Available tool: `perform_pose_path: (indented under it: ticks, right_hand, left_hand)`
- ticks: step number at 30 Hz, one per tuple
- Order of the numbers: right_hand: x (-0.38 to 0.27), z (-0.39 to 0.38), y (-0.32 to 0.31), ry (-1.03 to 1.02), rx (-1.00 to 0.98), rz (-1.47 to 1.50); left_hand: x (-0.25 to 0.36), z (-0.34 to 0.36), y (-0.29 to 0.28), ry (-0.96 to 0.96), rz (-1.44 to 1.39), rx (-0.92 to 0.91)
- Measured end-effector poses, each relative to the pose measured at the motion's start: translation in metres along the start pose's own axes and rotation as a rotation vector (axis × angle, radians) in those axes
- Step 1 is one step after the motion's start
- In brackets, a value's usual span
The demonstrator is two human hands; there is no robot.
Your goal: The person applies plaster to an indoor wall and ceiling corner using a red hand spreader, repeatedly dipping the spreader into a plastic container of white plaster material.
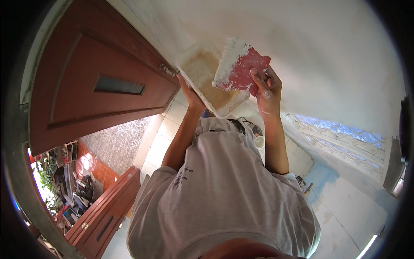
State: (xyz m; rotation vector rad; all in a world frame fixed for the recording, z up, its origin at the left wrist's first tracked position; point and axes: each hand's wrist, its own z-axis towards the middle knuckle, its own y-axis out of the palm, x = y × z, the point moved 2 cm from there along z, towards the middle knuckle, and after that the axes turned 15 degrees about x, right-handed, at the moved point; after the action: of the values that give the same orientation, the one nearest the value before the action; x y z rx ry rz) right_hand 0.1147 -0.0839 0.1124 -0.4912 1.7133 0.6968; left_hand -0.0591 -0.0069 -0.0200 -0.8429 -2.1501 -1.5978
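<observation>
My left hand (191, 94) grips the near left edge of a shallow pale tray (210, 105), with fingers underneath and out of sight. Tan and whitish smears coat the inside of the tray, which is held up in front of me. Above the tray's right part, my right hand (268, 93) is closed on a flat red spreader (243, 72), thumb on its upper face. Thick white paste covers the spreader's left end and its jagged edge. White smudges also mark the back of my right hand. Whether the spreader touches the tray, I cannot tell.
A reddish-brown door (64, 86) stands to the left, its handle (166, 70) close to the tray. Another brown door leaf (103, 216) is at lower left. A pale wall (327, 47) rises ahead and right, with a grilled window (345, 134). A white cup (259, 141) is below my right forearm.
</observation>
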Motion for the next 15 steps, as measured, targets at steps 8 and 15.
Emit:
perform_pose_path:
  ticks: [8,15]
  right_hand:
    - [-0.001,0.008,-0.007,-0.052,-0.044,0.275]
    - [-0.009,-0.002,0.019,0.334,-0.016,0.507]
  left_hand:
    - [-0.006,0.019,-0.011,-0.198,-0.149,0.009]
    - [-0.024,0.029,-0.022,-0.386,-0.272,0.002]
